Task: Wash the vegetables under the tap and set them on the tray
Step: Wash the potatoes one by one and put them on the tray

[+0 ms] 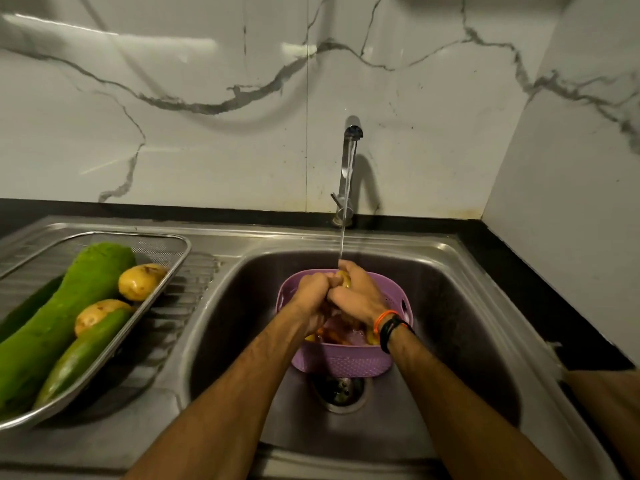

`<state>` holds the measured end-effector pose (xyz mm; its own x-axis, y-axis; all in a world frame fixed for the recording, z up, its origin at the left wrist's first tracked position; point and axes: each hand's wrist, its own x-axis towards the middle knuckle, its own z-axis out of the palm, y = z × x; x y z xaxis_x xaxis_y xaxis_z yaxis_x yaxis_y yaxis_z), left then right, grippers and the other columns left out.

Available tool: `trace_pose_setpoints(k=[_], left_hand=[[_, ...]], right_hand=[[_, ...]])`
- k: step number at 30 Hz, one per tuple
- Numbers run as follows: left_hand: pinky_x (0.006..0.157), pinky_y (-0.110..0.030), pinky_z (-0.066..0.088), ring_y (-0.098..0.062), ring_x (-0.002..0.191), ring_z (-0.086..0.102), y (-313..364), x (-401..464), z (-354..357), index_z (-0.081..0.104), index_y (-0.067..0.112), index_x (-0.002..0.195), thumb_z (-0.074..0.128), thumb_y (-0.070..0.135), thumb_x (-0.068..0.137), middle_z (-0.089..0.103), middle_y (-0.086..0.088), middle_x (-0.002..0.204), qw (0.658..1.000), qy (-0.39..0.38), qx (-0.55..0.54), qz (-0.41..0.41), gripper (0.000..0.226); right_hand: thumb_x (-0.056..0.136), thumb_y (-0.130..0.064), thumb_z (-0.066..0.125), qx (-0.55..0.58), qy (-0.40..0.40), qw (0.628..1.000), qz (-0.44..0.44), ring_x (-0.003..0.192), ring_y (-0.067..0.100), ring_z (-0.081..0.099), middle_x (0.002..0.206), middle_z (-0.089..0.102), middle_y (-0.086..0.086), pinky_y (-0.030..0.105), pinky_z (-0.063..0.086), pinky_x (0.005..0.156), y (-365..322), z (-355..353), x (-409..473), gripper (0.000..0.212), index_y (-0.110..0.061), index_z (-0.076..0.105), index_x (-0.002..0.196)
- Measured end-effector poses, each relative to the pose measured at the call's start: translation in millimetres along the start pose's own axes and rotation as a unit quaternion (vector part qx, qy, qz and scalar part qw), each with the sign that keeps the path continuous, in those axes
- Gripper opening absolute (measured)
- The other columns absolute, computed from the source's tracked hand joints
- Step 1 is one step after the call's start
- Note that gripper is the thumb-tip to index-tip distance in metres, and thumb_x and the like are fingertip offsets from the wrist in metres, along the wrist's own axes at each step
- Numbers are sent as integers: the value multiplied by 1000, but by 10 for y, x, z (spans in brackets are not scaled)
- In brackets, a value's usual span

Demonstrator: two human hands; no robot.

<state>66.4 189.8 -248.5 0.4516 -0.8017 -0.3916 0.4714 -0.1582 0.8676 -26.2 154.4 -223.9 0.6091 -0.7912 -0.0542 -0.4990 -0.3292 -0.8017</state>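
Water runs from the steel tap (351,157) onto my hands over the sink (460,306). My left hand (310,289) and my right hand (360,292) are closed together around a yellowish potato (345,279), of which only a sliver shows. Below them a purple basket (341,362) stands in the sink with reddish and yellow vegetables inside, mostly hidden by my wrists. On the drainboard to the left a steel mesh tray (162,271) holds a large green gourd (65,317), a cucumber (83,355) and two potatoes (140,282).
The sink drain (341,393) lies just in front of the basket. A marble-pattern wall rises behind the tap and on the right. A dark counter edge (540,289) borders the sink on the right.
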Motion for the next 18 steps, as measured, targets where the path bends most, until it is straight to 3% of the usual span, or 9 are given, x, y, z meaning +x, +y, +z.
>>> trace_pose_setpoints(k=[4,6,10,14,18], left_hand=[[75,-32,57,-26,93,63,-1,115,-9,60,1,120,43,-4,97,65,-21,106,997,-11,-60,48,30],[85,-35,53,-29,98,59,1,154,12,65,1,112,43,-6,95,63,-21,105,996,-16,-53,68,28],[93,-41,52,-28,97,62,16,48,68,72,9,95,46,-5,92,68,-17,98,995,-24,-24,92,29],[97,-41,53,-27,102,65,37,-26,54,71,12,100,50,-6,94,71,-16,104,994,-26,-48,90,28],[83,-36,57,-21,86,65,42,-37,83,73,9,102,50,-5,91,71,-15,93,991,39,-70,105,29]], right_hand=[[85,-1,55,-23,8,999,-23,149,21,17,163,13,4,35,19,121,-1,115,50,81,-14,17,155],[86,3,54,-37,16,999,-31,150,21,12,164,9,2,34,16,120,33,161,65,82,-15,14,156],[81,5,57,-33,57,997,-45,145,26,27,158,25,5,36,28,118,59,159,128,77,-13,29,151],[82,4,57,-34,38,998,-45,144,26,28,159,20,6,35,29,117,58,127,130,83,-12,18,155],[85,7,56,-22,47,997,-57,146,23,24,162,16,3,33,24,117,25,217,100,83,-16,18,155]])
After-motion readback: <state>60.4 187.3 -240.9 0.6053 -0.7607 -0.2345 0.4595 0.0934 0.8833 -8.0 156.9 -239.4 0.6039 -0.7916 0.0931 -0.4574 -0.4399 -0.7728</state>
